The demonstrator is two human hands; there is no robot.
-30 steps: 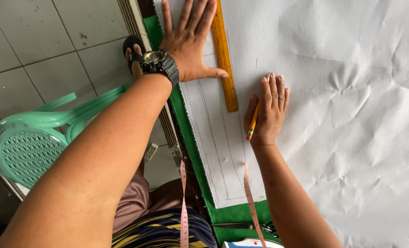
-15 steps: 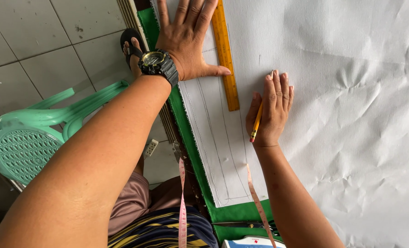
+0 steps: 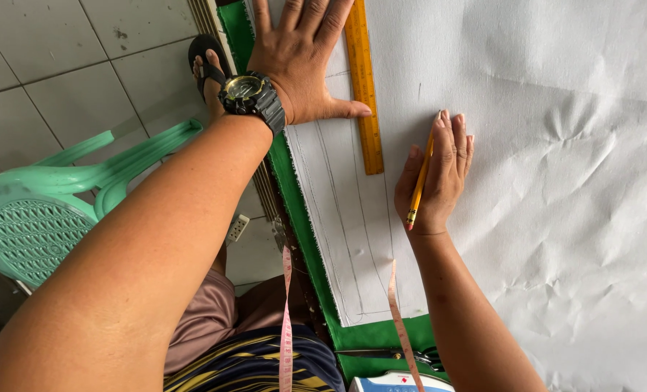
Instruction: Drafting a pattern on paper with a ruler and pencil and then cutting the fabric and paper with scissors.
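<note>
Your left hand (image 3: 301,62) presses spread on the yellow wooden ruler (image 3: 363,87); your right hand (image 3: 439,178) pinches a yellow pencil (image 3: 419,178). Several pencil lines already cross the white fabric (image 3: 526,145), uncut.

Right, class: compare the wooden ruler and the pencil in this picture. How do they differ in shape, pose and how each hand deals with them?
The wooden ruler is flat and wide; the pencil is thin and round. The ruler lies flat on the white paper, pressed down by the left hand; the pencil is held in the right hand, tip near the paper. Both are yellow-orange and point roughly the same way.
</note>
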